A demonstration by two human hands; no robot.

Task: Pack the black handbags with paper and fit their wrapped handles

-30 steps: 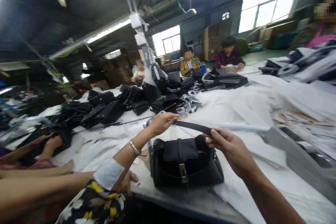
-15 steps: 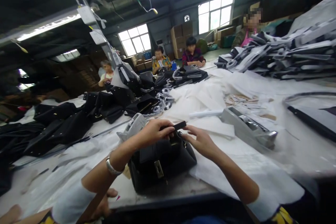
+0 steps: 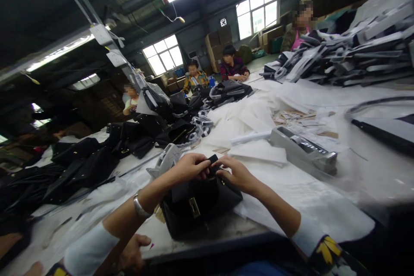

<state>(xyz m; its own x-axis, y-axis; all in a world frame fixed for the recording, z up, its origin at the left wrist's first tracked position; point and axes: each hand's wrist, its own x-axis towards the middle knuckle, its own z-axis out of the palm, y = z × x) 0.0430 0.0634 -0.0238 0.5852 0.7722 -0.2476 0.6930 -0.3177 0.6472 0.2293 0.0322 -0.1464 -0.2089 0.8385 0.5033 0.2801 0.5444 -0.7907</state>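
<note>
A black handbag [image 3: 200, 209] with a gold-coloured turn-lock plate [image 3: 194, 207] stands on the table in front of me. Above its top, my left hand [image 3: 193, 167] pinches a short black strap [image 3: 212, 159] whose flat end sticks up between my hands. The fingers of my right hand [image 3: 238, 174] are bent and close on the strap from the other side, near a small gold ring on the bag. My fingertips partly hide where the strap meets the bag.
A grey tape dispenser [image 3: 302, 148] stands to the right, another grey holder [image 3: 166, 159] behind the bag. Black bags [image 3: 87, 168] lie left; wrapped straps [image 3: 349, 56] are heaped right. White sheets [image 3: 249, 116] cover the middle. Another person's hand [image 3: 134, 250] is low left. Co-workers sit across.
My right hand has moved left and closed in on the strap. The strap's end now tilts up more steeply. The view has shifted slightly.
</note>
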